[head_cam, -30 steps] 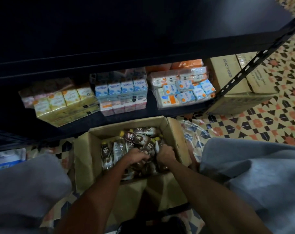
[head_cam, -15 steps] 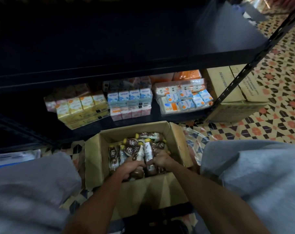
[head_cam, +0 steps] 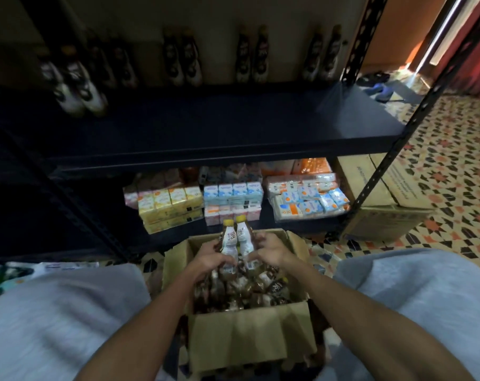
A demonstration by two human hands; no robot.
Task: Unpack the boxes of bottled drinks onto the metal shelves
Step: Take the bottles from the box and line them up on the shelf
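**Item 1. Hands.** The left hand (head_cam: 209,260) was recorded with its fingers curled round the lower body of one small brown-and-white plastic bottle with a yellow cap (head_cam: 229,242). The right hand (head_cam: 270,250) was recorded likewise wrapped round a second, matching bottle (head_cam: 245,239). Neither hand was seen spread open.

**Item 2. Held pair.** The two bottles were held upright, caps uppermost, side by side and touching. They were held over the far rim of the open brown cardboard box (head_cam: 250,336).

**Item 3. Box contents.** Further bottles of the same kind (head_cam: 247,291) were noted lying jumbled inside the box.

**Item 4. Shelving.** A dark metal shelf (head_cam: 206,127) was noted above and behind the box. Blurred pairs of bottles (head_cam: 181,60) were ranged along its back.

**Item 5. Lower shelf.** Yellow drink cartons (head_cam: 170,204), blue and pink cartons (head_cam: 232,199) and a film-wrapped pack (head_cam: 307,199) were stored there.

**Item 6. Change since half a second before.** Both hands had then been sunk among the bottles in the box. They were since raised clear of the heap with the pair. The view was tilted upward, so that the shelf top and its stocked bottles were brought into sight.
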